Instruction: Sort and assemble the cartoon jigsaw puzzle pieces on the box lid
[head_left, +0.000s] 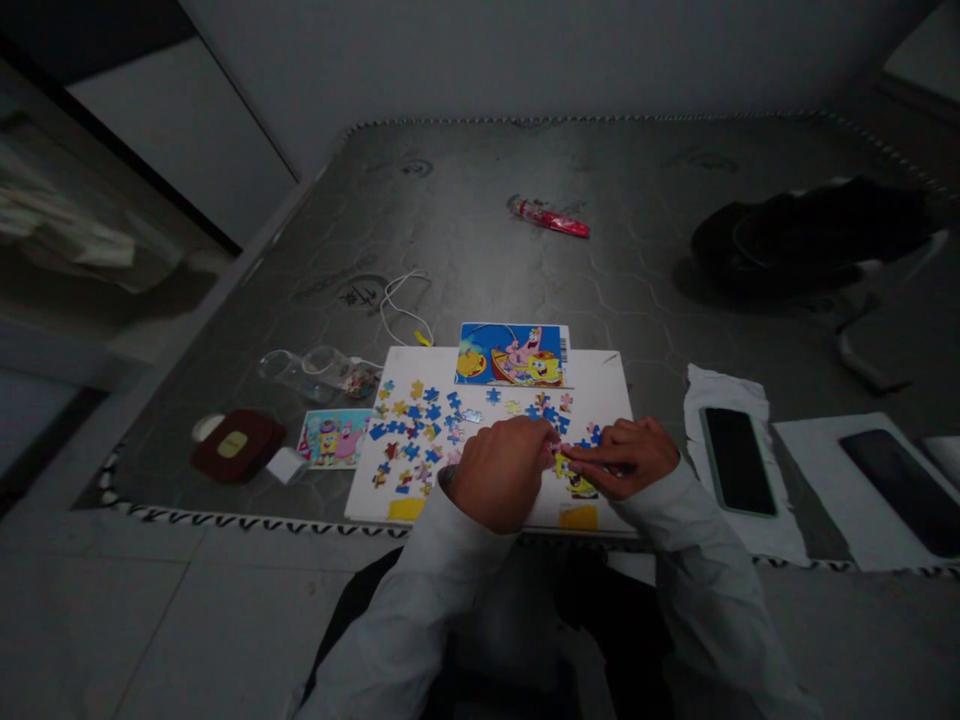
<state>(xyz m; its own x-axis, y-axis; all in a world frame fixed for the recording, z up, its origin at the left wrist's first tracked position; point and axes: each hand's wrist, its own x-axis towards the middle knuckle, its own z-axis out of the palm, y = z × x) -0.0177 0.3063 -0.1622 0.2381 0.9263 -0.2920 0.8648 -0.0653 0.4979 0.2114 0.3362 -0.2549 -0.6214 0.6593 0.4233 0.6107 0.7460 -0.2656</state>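
Over the right half of a white board [540, 518], my two hands meet at the fingertips. My left hand [499, 472] is closed, its thumb and forefinger pinched on a small pink jigsaw puzzle piece [552, 452]. From the other side my right hand [624, 460] closes on the same spot, forefinger and thumb reaching to the piece, other fingers curled. Just under the fingertips lie joined yellow jigsaw pieces [579, 485], partly hidden. Loose, mostly blue jigsaw pieces [411, 432] spread over the board's left side. A cartoon picture card [514, 355] rests at its far edge.
Left of the board are a second picture card [334, 438], clear plastic containers [322, 372], a brown case [238, 446] and a white cable [390, 300]. A phone [739, 460] lies on paper at right. Farther off are a red tube [551, 217] and a black bag [810, 240].
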